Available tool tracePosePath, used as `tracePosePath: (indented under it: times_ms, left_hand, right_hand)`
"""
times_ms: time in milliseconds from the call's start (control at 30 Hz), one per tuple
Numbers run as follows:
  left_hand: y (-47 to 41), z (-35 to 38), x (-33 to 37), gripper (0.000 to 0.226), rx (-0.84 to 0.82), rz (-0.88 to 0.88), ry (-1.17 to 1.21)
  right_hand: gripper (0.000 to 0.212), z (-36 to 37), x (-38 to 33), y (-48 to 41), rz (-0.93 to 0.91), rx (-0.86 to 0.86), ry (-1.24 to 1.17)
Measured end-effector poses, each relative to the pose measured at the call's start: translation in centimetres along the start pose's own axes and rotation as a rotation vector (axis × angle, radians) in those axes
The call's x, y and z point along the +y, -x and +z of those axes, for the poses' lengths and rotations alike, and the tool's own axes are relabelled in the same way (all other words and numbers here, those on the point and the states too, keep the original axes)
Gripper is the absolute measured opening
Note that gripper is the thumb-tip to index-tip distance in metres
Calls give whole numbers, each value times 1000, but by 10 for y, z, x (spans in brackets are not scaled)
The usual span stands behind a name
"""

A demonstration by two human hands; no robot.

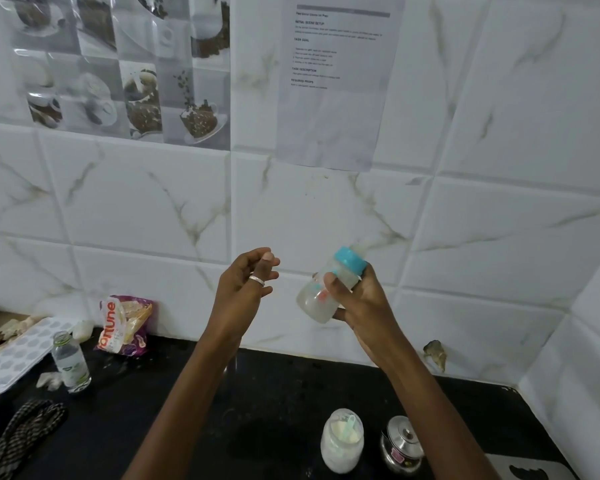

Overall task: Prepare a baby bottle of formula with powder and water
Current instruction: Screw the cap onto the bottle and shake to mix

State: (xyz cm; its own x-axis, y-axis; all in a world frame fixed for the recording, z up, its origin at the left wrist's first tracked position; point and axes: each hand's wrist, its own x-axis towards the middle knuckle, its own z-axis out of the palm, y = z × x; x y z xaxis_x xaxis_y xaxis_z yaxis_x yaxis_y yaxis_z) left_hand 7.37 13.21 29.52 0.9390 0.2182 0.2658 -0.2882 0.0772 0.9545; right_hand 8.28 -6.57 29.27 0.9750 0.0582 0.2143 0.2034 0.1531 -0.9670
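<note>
My right hand (361, 299) grips a baby bottle (317, 299) with a teal collar and a clear teat, held tilted in the air before the tiled wall. Cloudy whitish liquid fills its lower part. My left hand (245, 282), with a ring on one finger, hovers just left of the bottle, fingers loosely curled and holding nothing. On the black counter below stands an open jar of white powder (342, 441) with a pale scoop inside it.
A small steel lidded pot (400, 445) stands right of the jar. At the left are a small clear bottle (70, 362), a Fortune packet (123, 325), a white tray with round hollows (11, 358) and a patterned rope (18, 434). A printed sheet (336, 84) hangs on the wall.
</note>
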Motion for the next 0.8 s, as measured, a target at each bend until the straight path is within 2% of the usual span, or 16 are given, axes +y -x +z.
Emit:
tracePosePath:
  times_ms: [33, 133, 200, 267, 300, 333, 433, 500, 567, 600, 633, 733, 800]
  left_hand:
    - [-1, 1, 0, 25, 2, -2, 2]
    - [-1, 3, -2, 25, -8, -4, 13]
    - [-2, 3, -3, 23, -6, -4, 10]
    - [-4, 4, -4, 20, -1, -3, 9]
    - [-5, 4, -5, 20, 1, -5, 10]
    - [-6, 4, -5, 20, 0, -8, 11]
    - [-6, 4, -6, 23, -4, -8, 8]
    - [-6, 4, -6, 23, 4, -11, 10]
    - [-8, 3, -5, 22, 14, -17, 17]
    - [-9, 3, -5, 22, 16, -21, 20]
    - [-9, 4, -5, 22, 14, -23, 24]
    - [-9, 4, -6, 22, 2, -16, 22]
    - [-9, 4, -7, 21, 1, -12, 16]
  right_hand:
    - [69, -1, 0, -1, 0, 9, -24]
    - [73, -1, -6, -6, -53, 162, -350]
    - [76, 2, -4, -5, -49, 147, -263]
    - [66, 4, 2, 0, 17, 7, -11]
    - [63, 4, 6, 1, 27, -25, 27]
    - [63, 3, 7, 1, 20, -7, -9]
    - [69, -1, 4, -5, -29, 156, -393]
    - [81, -4, 7, -8, -39, 158, -313]
    - [86, -5, 9, -6, 14, 41, -79]
    - [85, -6, 8, -6, 20, 12, -45]
    - [86, -8, 8, -7, 8, 20, -90]
    - [94, -14, 4, -12, -57, 103, -429]
    - [83, -12, 7, -9, -53, 90, -302]
